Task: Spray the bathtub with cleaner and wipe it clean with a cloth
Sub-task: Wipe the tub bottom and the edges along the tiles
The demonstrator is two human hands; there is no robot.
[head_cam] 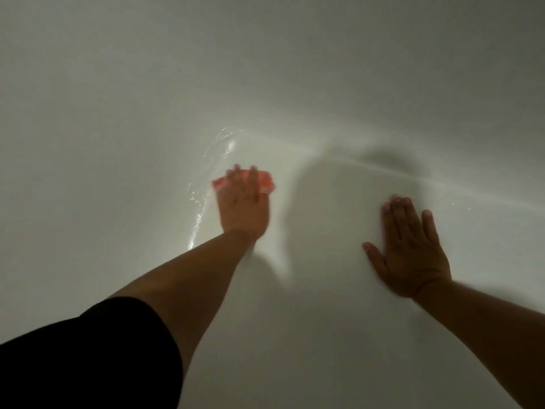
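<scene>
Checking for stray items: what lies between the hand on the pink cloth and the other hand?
Head view: only bare bathtub surface, crossed by a shadow, between left hand, on cloth, and right hand.

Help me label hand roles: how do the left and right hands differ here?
The left hand presses an orange cloth on the bathtub; the right hand has nothing under it. The left hand looks motion-blurred, the right hand sharper. Both lie flat on the bathtub, fingers straight.

The bathtub (118, 113) is plain off-white, shading to grey at its edges. The cloth (265, 180) is coral pink. The sleeve (88, 358) is solid black.
</scene>
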